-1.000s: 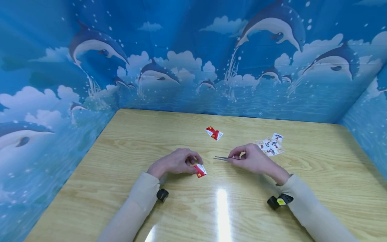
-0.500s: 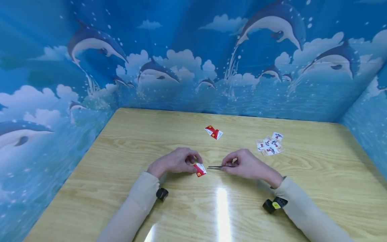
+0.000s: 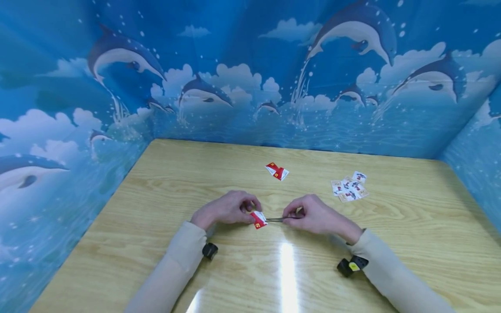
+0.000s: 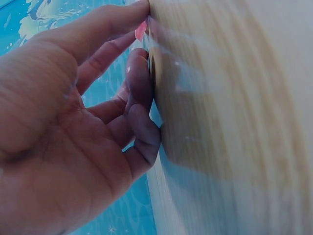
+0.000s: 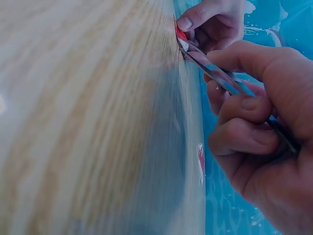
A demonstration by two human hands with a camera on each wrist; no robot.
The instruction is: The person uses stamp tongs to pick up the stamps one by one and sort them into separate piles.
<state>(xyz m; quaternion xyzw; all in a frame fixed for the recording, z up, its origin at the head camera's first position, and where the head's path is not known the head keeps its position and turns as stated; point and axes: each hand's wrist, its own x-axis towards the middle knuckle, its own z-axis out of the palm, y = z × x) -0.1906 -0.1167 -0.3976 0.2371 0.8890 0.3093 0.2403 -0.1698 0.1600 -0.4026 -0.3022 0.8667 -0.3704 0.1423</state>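
Near the table's middle, my left hand (image 3: 231, 208) holds a small red-and-white card (image 3: 259, 221) with a yellow emblem by its left edge. Thumb and forefinger are at the card, which shows as a red sliver in the left wrist view. My right hand (image 3: 313, 214) grips a pair of metal tweezers (image 5: 210, 68) between thumb and fingers. The tweezers' tips are at the card's right, white side; in the right wrist view they meet its edge. Whether the tips pinch it is too small to tell.
Two overlapping red-and-white cards (image 3: 277, 171) lie further back on the wooden table (image 3: 188, 174). A loose pile of white and tan picture cards (image 3: 349, 187) lies to the right. A blue dolphin-print cloth (image 3: 242, 65) borders the table's back and sides.
My right hand has moved left and slightly nearer with the tweezers, from open table to the card's right edge. The left hand and its card have stayed in place.
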